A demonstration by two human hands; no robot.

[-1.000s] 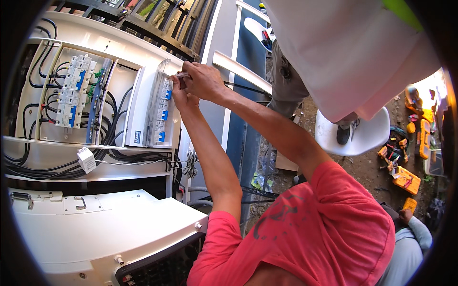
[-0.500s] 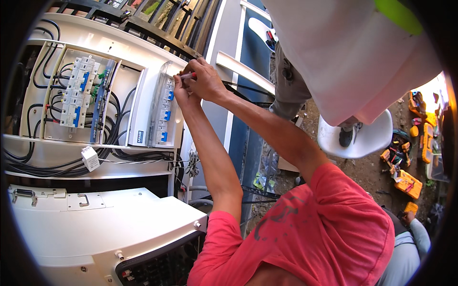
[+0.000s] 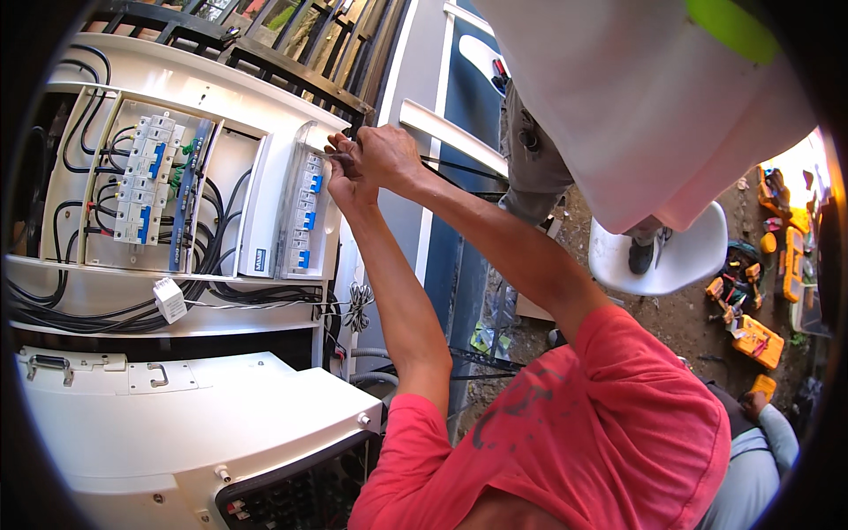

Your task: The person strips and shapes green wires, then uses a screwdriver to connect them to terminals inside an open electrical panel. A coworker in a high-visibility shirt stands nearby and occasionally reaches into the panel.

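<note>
Both of my hands meet beside the upper right corner of a white panel cover point(image 3: 256, 208) with a clear flap point(image 3: 293, 208). My right hand point(image 3: 387, 157) is closed on a slim screwdriver point(image 3: 338, 156); its thin shaft shows, while its red handle is hidden in my grip. Just below, my left hand point(image 3: 352, 187) has its fingers bent in at the screwdriver's tip; what they pinch is hidden. Behind the flap runs a column of circuit breakers point(image 3: 307, 216) with blue switches. More breakers point(image 3: 141, 181) stand wired in the opened box to the left.
Black cables point(image 3: 97, 311) run below the box, with a white plug-like block point(image 3: 169, 300) hanging there. A large white cabinet point(image 3: 203, 397) stands nearer. At right, a person in a white top point(image 3: 654, 97) stands by a white chair point(image 3: 658, 256); yellow tool cases point(image 3: 757, 342) lie on the ground.
My right hand has turned and shifted slightly down and right, so the screwdriver's red handle no longer shows. My left hand stays close beneath it.
</note>
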